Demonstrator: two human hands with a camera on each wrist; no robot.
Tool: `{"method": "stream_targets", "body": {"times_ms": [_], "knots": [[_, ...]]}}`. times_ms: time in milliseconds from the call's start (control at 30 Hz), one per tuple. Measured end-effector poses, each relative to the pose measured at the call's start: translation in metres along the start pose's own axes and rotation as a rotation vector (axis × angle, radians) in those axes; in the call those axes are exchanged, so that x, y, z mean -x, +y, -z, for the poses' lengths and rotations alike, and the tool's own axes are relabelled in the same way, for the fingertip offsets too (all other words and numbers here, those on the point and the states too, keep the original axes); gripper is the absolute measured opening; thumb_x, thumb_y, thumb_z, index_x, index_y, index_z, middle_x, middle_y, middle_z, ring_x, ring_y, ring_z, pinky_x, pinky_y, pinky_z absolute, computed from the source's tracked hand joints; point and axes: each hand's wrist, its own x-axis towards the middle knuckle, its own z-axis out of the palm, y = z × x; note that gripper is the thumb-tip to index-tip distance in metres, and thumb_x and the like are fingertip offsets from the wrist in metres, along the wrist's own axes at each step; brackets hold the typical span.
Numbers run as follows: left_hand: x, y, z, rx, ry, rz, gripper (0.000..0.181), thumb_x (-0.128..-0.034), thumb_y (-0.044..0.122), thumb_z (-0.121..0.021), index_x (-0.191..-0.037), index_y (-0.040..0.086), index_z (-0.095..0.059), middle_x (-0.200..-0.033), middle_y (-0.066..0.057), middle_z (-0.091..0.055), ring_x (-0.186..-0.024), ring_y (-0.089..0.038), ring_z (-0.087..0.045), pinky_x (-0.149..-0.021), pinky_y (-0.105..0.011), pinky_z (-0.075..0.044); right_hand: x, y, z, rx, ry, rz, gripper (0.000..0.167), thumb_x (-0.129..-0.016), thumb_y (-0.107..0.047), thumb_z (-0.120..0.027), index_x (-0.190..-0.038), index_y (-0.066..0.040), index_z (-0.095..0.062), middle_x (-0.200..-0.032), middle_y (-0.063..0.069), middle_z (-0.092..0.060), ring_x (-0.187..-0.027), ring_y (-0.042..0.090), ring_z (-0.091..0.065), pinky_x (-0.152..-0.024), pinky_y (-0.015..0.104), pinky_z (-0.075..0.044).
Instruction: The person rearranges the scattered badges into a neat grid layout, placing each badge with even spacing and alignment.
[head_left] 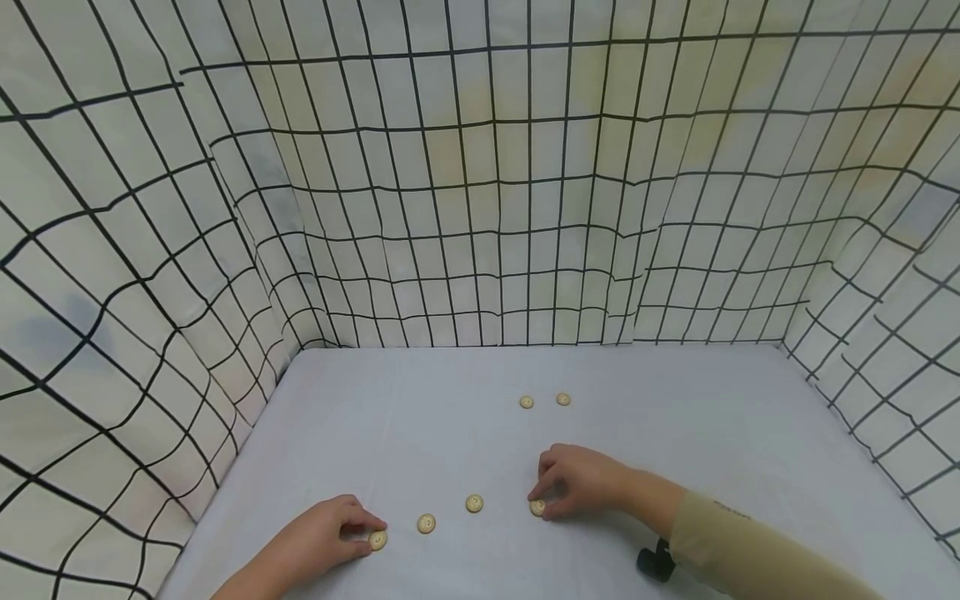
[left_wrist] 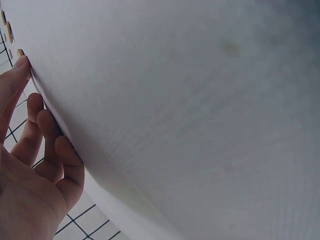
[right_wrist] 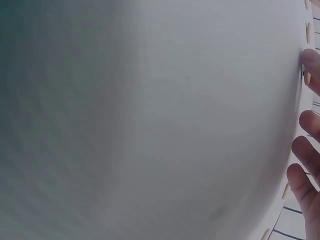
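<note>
Fingers of the left hand [head_left: 318,536] pinch a round, cream, wood-like button [head_left: 378,541], the right hand [head_left: 581,483] another button [head_left: 537,507], by the rims, likely because both lie flat on the white, cloth-covered bench [head_left: 675,408].

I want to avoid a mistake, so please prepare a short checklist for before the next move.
1. Left hand pinches leftmost button: ok.
2. Right hand pinches rightmost near button: ok.
3. Left middle button and right middle button lie free between the hands: ok.
4. Left far button and right far button untouched: ok.
5. Held ones lifted off white table: cannot tell.
6. All six in one row: not ok, two lie farther away.
</note>
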Motion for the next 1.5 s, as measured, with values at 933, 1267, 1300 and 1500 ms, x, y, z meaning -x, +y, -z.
{"method": "stream_targets", "body": {"times_ms": [933,1267,1300,1500], "knots": [[-0.002,-0.003,0.000,-0.012,-0.017,-0.023,0.021,-0.0823,0.029,-0.081,-0.102,0.028,-0.077,-0.087,0.013,-0.057,-0.074,-0.003,-0.045,-0.068,-0.026,-0.042,0.017,0.059,0.025,0.039,0.140,-0.210,0.022,-0.082,-0.033,-0.081,-0.103,-0.031,-0.079,-0.086,-0.019,-0.056,-0.082,0.004,-0.049,-0.076,0.029,-0.046],[-0.003,-0.003,0.000,-0.014,-0.002,-0.049,0.022,-0.0817,0.028,-0.081,-0.103,0.028,-0.078,-0.087,0.015,-0.056,-0.075,-0.002,-0.046,-0.069,-0.025,-0.042,0.024,0.101,0.041,-0.050,0.212,-0.370,0.021,-0.082,-0.030,-0.081,-0.103,-0.027,-0.078,-0.085,-0.014,-0.058,-0.081,0.010,-0.051,-0.076,0.033,-0.046],[-0.003,-0.003,0.000,-0.011,-0.001,-0.053,0.022,-0.0817,0.028,-0.081,-0.103,0.027,-0.078,-0.087,0.015,-0.056,-0.075,-0.002,-0.046,-0.069,-0.025,-0.042,0.025,0.105,0.042,-0.052,0.219,-0.379,0.021,-0.082,-0.030,-0.081,-0.103,-0.027,-0.078,-0.085,-0.013,-0.059,-0.081,0.010,-0.052,-0.076,0.033,-0.046],[-0.002,-0.002,0.002,0.000,-0.011,-0.042,0.022,-0.0813,0.029,-0.082,-0.103,0.028,-0.077,-0.087,0.014,-0.057,-0.075,-0.002,-0.046,-0.070,-0.026,-0.043,0.024,0.120,0.052,-0.090,0.253,-0.454,0.025,-0.084,-0.029,-0.079,-0.108,-0.021,-0.077,-0.089,-0.008,-0.062,-0.085,0.014,-0.054,-0.079,0.037,-0.046]]}}
